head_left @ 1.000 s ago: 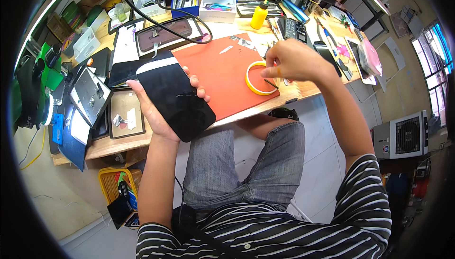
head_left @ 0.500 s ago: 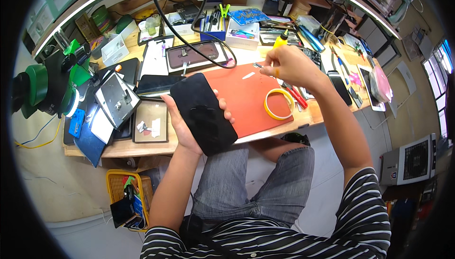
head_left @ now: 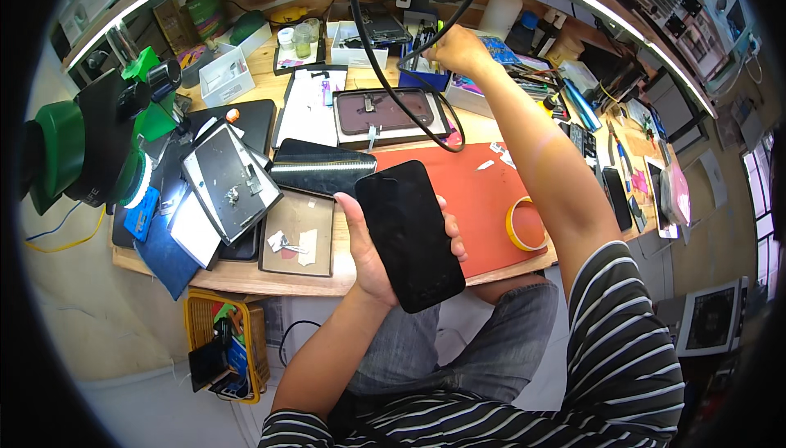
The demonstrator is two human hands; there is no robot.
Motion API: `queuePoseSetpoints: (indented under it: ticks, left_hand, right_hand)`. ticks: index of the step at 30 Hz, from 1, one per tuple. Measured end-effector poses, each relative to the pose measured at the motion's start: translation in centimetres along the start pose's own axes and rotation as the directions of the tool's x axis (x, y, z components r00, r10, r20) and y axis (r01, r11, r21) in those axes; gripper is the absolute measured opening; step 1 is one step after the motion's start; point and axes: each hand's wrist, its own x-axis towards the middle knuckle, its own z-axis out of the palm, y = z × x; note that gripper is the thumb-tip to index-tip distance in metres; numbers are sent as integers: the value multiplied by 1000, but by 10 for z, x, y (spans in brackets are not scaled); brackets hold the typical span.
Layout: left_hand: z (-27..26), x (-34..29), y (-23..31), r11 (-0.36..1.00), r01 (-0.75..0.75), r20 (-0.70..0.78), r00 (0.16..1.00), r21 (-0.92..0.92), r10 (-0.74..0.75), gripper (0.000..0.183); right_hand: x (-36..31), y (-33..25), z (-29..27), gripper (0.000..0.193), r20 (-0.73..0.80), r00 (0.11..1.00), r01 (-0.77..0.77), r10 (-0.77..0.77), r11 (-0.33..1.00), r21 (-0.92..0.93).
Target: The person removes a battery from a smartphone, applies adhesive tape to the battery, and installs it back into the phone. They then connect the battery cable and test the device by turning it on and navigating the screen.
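The left hand (head_left: 370, 264), at the center of the frame, curls around 1 smooth, black, rectangular phone (head_left: 411, 235) with rounded corners, thumb by its left edge, fingertips at its right. The right hand (head_left: 458, 48), at upper center, is at 1 blue box-shaped holder (head_left: 416, 83) of slim tools; whether its fingers grip anything, I cannot tell. Right of center, 1 flat, matte orange mat (head_left: 485, 196) lies on the wooden table (head_left: 237, 278), bearing 1 thin yellow ring (head_left: 512, 231). Left of center sits 1 shallow rectangular tray (head_left: 274, 214) with white scraps; at lower left, 1 woven-textured yellow basket (head_left: 259, 346).
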Motion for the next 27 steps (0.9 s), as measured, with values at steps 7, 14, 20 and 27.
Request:
queuePoseSetpoints:
  ticks: [7, 14, 20, 27]
  left_hand:
    - [4, -3, 0, 999, -35, -42, 998, 41, 37, 110]
    - [4, 6, 1, 977, -85, -36, 995, 195, 94, 104]
    - [-2, 7, 13, 946, -169, 5, 985, 277, 175, 102]
    - [3, 6, 6, 976, -62, -44, 996, 209, 72, 105]
  right_hand:
    - [-136, -18, -82, 28, 88, 994, 52, -70, 980, 192]
    - [-319, 22, -103, 33, 229, 971, 42, -71, 991, 128]
    - [-350, 31, -68, 22, 49, 973, 220, -227, 969, 116]
    - [-319, -8, -153, 13, 23, 982, 133, -189, 769, 625]
